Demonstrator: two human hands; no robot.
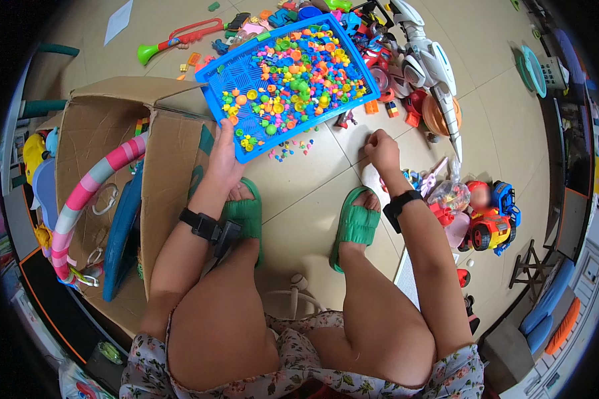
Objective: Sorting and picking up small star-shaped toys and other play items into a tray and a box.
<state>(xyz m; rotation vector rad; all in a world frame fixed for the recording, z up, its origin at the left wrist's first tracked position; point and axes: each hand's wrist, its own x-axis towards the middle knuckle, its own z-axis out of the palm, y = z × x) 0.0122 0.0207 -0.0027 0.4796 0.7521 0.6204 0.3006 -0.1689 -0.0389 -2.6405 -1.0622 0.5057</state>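
My left hand (224, 157) grips the near left corner of a blue plastic basket (307, 122), its thumb over the rim. Heaped inside the basket are many small colourful plastic pieces (299, 85), shaped like balls, cups and pegs. Bare lattice shows on the basket's left side. To the right of the basket, apart from it, my right hand (382, 152) hangs over the floor with curled fingers; whether a tiny piece is inside them is hidden. Several small loose pegs (292, 149) lie on the tiles under the basket's near edge.
At left stands an open cardboard box (172, 159) holding a pink-and-white striped hoop (87, 189). A toy trumpet (179, 40) lies beyond it. A white robot dinosaur toy (429, 65) and a toy pile (374, 45) border the basket. A toy truck (489, 232) sits at right.
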